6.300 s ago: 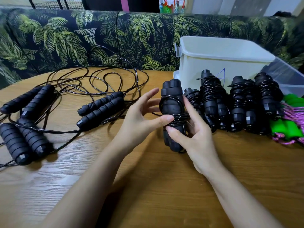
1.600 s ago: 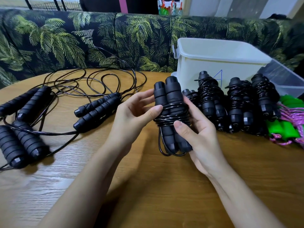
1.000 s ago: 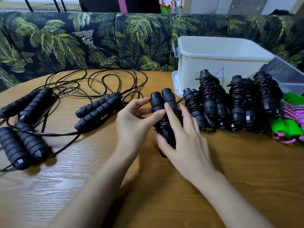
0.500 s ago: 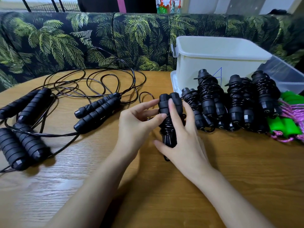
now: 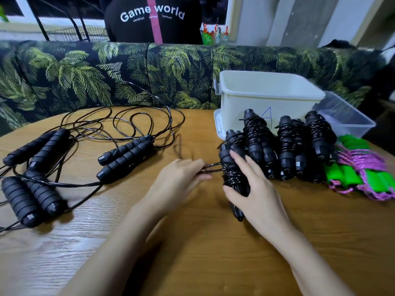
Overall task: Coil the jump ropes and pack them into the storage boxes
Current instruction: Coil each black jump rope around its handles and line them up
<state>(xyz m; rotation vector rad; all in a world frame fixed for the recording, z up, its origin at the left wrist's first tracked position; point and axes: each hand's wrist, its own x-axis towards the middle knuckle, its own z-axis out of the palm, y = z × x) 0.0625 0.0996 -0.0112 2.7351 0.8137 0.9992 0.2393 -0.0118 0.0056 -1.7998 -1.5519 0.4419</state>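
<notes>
The wrapped jump rope (image 5: 232, 176) lies on the wooden table (image 5: 203, 242), right under the right hand (image 5: 255, 193). It has two black handles side by side with black cord wound round them. The right hand holds it: the thumb is curled on the near side and the fingers lie over the top. A cord loop (image 5: 211, 168) sticks out of the bundle toward the left hand (image 5: 179, 180). The left hand pinches that loop in its fingertips, which look a bit blurry.

Just past the right hand's fingers is a row of more wrapped black ropes (image 5: 288, 146), close together. Behind them stands a white box (image 5: 267, 99) with a blue mark on its front. A clear box (image 5: 346, 120) sits beside it, farther out to the right. Out to the right of the right hand lie green-handled ropes (image 5: 352, 176) with pink cord.

To the left of the left hand lie loose ropes (image 5: 126, 155) with fat black handles in pairs. Their thin cords (image 5: 128, 122) curl all over the table.

Past the table is a sofa (image 5: 106, 71) with green leaves on it. Behind it is a person in a black shirt (image 5: 154, 20).
</notes>
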